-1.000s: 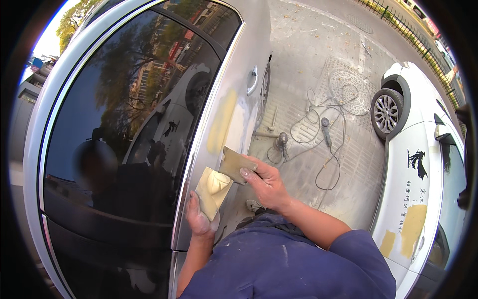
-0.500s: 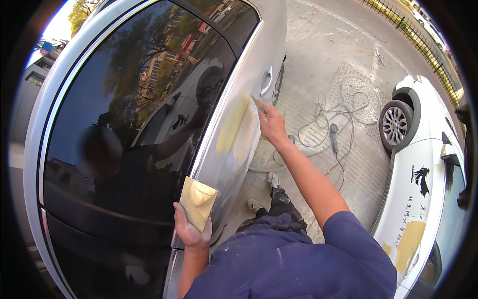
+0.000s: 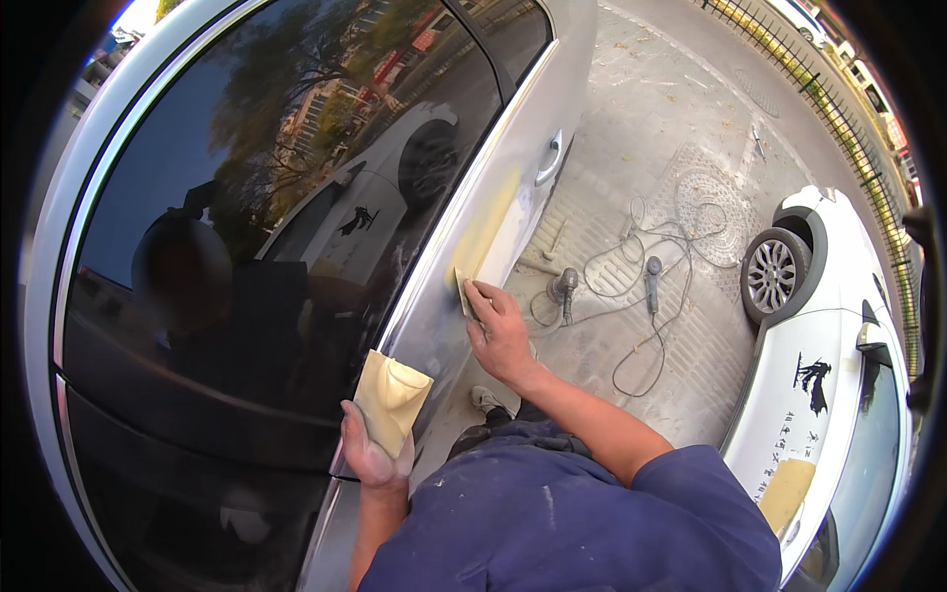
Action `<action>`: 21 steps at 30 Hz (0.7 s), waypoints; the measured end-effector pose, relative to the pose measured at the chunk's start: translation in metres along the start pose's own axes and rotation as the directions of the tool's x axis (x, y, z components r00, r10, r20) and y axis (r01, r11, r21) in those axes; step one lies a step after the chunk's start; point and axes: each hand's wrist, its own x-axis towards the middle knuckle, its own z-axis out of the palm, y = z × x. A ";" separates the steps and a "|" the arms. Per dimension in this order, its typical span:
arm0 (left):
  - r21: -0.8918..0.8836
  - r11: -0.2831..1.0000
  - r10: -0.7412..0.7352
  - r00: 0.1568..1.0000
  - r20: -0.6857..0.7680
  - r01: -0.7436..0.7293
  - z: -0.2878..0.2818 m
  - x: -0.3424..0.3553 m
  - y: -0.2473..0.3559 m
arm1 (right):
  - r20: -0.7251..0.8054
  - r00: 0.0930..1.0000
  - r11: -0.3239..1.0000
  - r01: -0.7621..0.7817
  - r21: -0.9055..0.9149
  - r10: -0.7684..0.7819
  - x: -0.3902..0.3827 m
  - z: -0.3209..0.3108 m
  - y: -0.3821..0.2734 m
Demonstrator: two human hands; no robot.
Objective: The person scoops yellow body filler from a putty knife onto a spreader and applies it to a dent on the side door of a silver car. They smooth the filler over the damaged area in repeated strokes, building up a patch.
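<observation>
The right hand point(image 3: 501, 331) pinches a flat tan spreader point(image 3: 462, 286) against the silver car door point(image 3: 431, 340), its visible edge running near to far. Nearer, the left hand's point(image 3: 375, 456) fingers grasp a beige rectangular board point(image 3: 387, 422) bearing cream putty point(image 3: 402, 383), long axis pointing far. Black characters point(image 3: 779, 434) mark the white car point(image 3: 774, 380), right.

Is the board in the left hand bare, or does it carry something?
Loaded. The board carries a cream-coloured mound of paste near its far edge; the left hand holds the near end.

Navy short-sleeved shirt point(image 3: 582, 528), pale smear point(image 3: 548, 499) on front; dark trousers point(image 3: 481, 437); light shoe point(image 3: 485, 399); bare hands point(image 3: 501, 338).
</observation>
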 end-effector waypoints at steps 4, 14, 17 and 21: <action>0.010 0.999 -0.032 0.993 0.111 0.031 0.004 0.007 -0.001 | 0.317 0.941 0.965 -0.183 0.188 0.116 -0.020 -0.029 -0.034; 0.068 0.992 -0.120 0.954 0.276 0.106 0.032 0.017 -0.016 | 0.140 0.986 0.833 -0.002 0.553 -0.090 0.000 -0.113 -0.108; 0.033 0.992 -0.126 0.958 0.258 0.122 0.036 0.020 -0.005 | 0.217 0.960 0.935 0.093 0.342 -0.175 -0.003 -0.115 -0.100; 0.050 0.998 -0.033 0.977 0.209 0.023 0.041 0.021 0.005 | 0.174 0.969 0.979 0.155 0.130 -0.176 0.001 -0.122 -0.086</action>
